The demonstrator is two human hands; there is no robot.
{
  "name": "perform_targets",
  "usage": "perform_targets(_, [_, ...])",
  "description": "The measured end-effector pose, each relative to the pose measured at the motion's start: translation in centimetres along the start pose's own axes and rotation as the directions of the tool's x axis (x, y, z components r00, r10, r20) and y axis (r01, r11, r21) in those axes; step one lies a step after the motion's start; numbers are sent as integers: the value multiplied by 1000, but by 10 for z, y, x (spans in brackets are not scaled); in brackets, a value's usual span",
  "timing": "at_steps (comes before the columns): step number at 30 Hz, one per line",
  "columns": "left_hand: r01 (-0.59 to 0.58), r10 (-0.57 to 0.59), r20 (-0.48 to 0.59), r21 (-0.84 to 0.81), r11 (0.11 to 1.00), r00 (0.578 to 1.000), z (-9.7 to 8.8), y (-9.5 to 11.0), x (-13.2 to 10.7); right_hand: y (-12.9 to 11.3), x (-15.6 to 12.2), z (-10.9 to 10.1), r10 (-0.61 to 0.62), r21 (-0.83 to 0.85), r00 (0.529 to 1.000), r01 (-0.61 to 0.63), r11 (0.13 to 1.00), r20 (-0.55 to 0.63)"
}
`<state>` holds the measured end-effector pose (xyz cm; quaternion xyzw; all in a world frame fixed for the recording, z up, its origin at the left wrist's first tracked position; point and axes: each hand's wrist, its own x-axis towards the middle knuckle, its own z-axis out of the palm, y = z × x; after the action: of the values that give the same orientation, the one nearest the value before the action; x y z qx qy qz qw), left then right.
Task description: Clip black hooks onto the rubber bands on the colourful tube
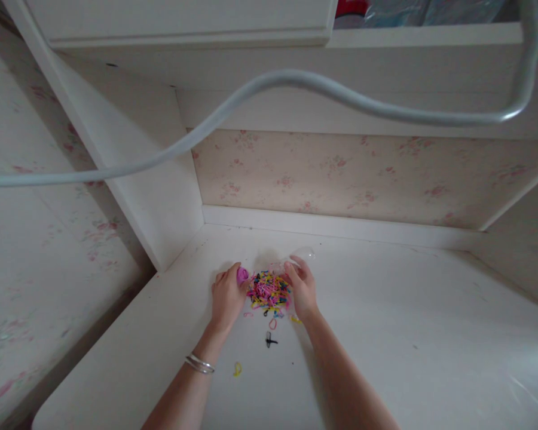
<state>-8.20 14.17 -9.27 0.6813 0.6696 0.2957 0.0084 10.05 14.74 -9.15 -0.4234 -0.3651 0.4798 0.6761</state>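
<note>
A heap of small coloured rubber bands (269,291), pink, yellow, blue and black, lies on the white desktop between my two hands. My left hand (228,295) is at the heap's left side, its fingers curled around a small round pink piece (242,275); its exact kind cannot be made out. On the right, my right hand (301,285) grips a clear plastic container (305,254), partly hidden behind the fingers and lying low over the heap's far side. Nearer to me are a loose red band (273,323), a black band (270,340) and a yellow band (237,369).
The white desk (381,340) meets a side panel (147,179) at the left and floral wallpaper (323,173) at the back. Overhead is a cabinet (188,24). A thick pale grey tube (291,77) crosses the view above the hands.
</note>
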Motion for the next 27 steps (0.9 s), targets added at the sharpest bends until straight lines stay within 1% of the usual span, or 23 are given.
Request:
perform_targets(3, [-118, 113, -98, -46, 992, 989, -6, 2, 0, 0, 0, -1, 11, -3, 1000, -11, 1000, -12])
perform_targets(5, [-219, 210, -140, -55, 974, 968, -8, 3, 0, 1, 0, -1, 0, -3, 1000, 0, 1000, -6])
perform_targets(7, [-290, 278, -161, -53, 956, 947, -8, 3, 0, 1, 0, 0, -11, 4, 1000, 11, 1000, -4])
perform_targets(10, [-327, 316, -156, -46, 944, 936, -7, 2, -1, 0, 0, 0, -1, 36, 1000, 1, 999, 0])
perform_targets(14, [-331, 316, -158, -85, 940, 936, -6, 1, -1, -1, 0, 0, 9, 40, 1000, -10, 999, 12])
perform_targets(16, [-307, 274, -188, -179, 935, 943, -5, 2, 0, -2, 0, 0, 16, 40, 1000, -16, 999, 8])
perform_targets(17, [-282, 234, -203, -253, 926, 951, -4, 2, 1, -2, 0, 1, 19, 44, 1000, -19, 999, 4])
perform_targets(19, [-186, 107, -196, -447, 875, 975, -3, 3, 3, -2, 0, 2, 27, 69, 1000, -27, 997, 5])
perform_targets(21, [-54, -23, -112, -638, 769, 993, -1, 6, 3, -3, 0, 4, 38, 115, 999, -41, 993, 29])
perform_targets(22, [5, -61, -54, -706, 708, 997, 0, 7, 3, -4, -1, 6, 44, 140, 998, -51, 989, 47])
perform_targets(24, [80, -79, 40, -785, 615, 996, 1, 10, 2, -7, -3, 8, 42, 183, 994, -60, 981, 102])
perform_targets(25, [93, -70, 64, -802, 590, 996, 1, 12, 1, -8, -4, 10, 35, 194, 990, -61, 979, 137])
perform_targets(27, [96, -54, 79, -817, 569, 995, 1, 14, 0, -10, -7, 11, 18, 205, 981, -59, 977, 194])
